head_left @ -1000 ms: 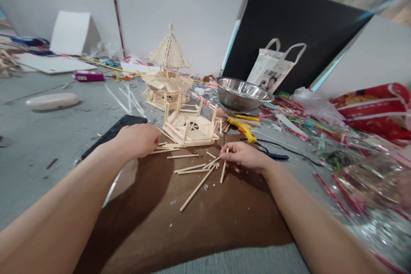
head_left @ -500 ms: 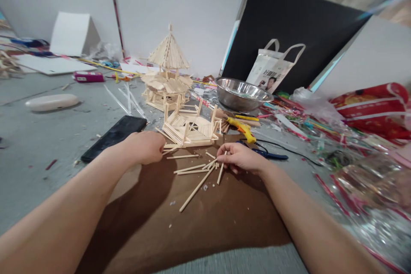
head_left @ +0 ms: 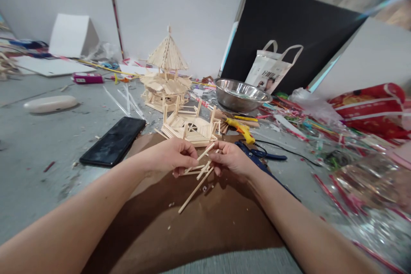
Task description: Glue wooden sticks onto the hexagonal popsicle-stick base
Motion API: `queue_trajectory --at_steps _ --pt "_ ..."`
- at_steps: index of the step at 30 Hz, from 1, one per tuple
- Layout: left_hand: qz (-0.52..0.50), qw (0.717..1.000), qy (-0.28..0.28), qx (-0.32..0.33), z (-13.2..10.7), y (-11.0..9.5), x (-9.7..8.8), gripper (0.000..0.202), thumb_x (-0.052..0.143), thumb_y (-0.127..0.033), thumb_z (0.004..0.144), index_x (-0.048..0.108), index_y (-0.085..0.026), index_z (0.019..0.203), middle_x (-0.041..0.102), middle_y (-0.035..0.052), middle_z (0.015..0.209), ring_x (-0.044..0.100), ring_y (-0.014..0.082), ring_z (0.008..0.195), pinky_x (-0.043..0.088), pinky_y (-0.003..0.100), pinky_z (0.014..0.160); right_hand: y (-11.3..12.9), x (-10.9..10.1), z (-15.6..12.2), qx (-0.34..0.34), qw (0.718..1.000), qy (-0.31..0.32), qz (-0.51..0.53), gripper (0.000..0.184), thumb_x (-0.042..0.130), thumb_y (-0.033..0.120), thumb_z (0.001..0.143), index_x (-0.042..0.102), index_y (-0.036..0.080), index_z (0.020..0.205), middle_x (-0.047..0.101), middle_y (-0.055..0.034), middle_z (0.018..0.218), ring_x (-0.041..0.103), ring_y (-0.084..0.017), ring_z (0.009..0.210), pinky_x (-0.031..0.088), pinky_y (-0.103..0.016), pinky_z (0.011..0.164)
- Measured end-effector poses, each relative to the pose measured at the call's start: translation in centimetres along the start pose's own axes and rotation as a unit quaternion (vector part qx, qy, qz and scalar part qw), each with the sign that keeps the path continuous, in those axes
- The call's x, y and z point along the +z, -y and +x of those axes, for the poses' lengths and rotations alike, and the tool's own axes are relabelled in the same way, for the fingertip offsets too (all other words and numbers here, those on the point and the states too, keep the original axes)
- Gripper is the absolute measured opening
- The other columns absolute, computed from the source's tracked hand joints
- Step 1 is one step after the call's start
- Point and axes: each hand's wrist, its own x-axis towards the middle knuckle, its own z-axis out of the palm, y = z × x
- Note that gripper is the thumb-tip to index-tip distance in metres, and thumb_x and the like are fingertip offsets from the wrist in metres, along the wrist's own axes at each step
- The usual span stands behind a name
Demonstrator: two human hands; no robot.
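Observation:
My left hand [head_left: 173, 155] is closed in a pinch on one end of a short wooden stick [head_left: 205, 152], which slants up toward my right fingers. Close beside it, my right hand [head_left: 233, 160] is closed, and a second short stick [head_left: 202, 172] runs out from its fingertips. Under the hands, several loose sticks lie on a brown board [head_left: 208, 227], among them a longer stick [head_left: 192, 195] pointing toward me. Just behind my hands stands a low stick frame [head_left: 195, 138] with upright posts. My fingers hide parts of the sticks.
A finished-looking stick pavilion [head_left: 167, 68] stands farther back. Beside the board lie a black phone [head_left: 114, 141] on the left and a yellow glue gun [head_left: 242, 129] with blue-handled pliers [head_left: 269, 155] on the right. A metal bowl [head_left: 240, 96] and scattered plastic scraps sit beyond.
My left hand has moved right, from beside the stick frame to my right hand, and a short stick now spans between them. The right hand has turned slightly.

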Motion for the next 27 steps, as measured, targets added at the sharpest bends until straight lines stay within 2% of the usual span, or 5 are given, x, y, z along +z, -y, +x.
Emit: queue_trajectory --at_steps 12,16,19,22,27 --pt "0.037 0.998 0.039 0.018 1.1 1.0 1.2 0.019 0.047 -0.033 0.066 0.052 -0.014 0.069 0.049 -0.0041 0.054 0.049 0.0068 0.048 0.042 0.02 0.05 0.8 1.3 -0.7 -0.088 0.99 -0.074 -0.085 0.025 0.065 0.029 0.057 0.049 0.015 0.069 0.047 0.0072 0.045 0.044 -0.004 0.035 0.033 -0.015 0.035" --pt "0.077 0.996 -0.004 0.038 1.2 0.9 1.9 0.02 0.047 -0.034 0.066 0.052 -0.015 0.064 0.046 -0.005 0.049 0.046 0.0063 0.046 0.038 0.017 0.046 0.9 1.3 -0.7 -0.099 0.99 -0.074 -0.06 0.031 0.067 0.028 0.054 0.048 0.017 0.077 0.046 0.0091 0.045 0.043 -0.005 0.034 0.033 -0.016 0.034" --pt "0.105 0.993 -0.041 0.036 1.3 0.8 2.3 0.02 0.047 -0.033 0.065 0.053 -0.015 0.065 0.047 -0.0046 0.049 0.046 0.0069 0.046 0.036 0.017 0.045 0.9 1.3 -0.6 -0.107 0.99 -0.073 -0.051 0.026 0.066 0.031 0.054 0.051 0.015 0.07 0.048 0.0069 0.047 0.042 -0.004 0.034 0.032 -0.017 0.034" --pt "0.138 0.989 -0.039 0.042 1.6 1.3 2.4 0.02 0.045 -0.033 0.065 0.055 -0.015 0.066 0.048 -0.0041 0.05 0.046 0.0076 0.047 0.036 0.017 0.045 0.8 1.7 -0.8 -0.104 0.989 -0.069 -0.083 0.024 0.065 0.034 0.055 0.052 0.013 0.058 0.05 0.0041 0.049 0.04 -0.003 0.036 0.032 -0.017 0.035" --pt "0.179 0.983 -0.028 0.043 1.8 2.1 2.1 0.021 0.045 -0.034 0.065 0.054 -0.015 0.063 0.045 -0.0041 0.047 0.046 0.0077 0.044 0.033 0.016 0.041 0.6 2.2 -1.1 -0.097 0.982 -0.042 -0.154 0.023 0.063 0.034 0.057 0.055 0.013 0.061 0.05 0.0034 0.049 0.041 -0.004 0.038 0.033 -0.017 0.038"
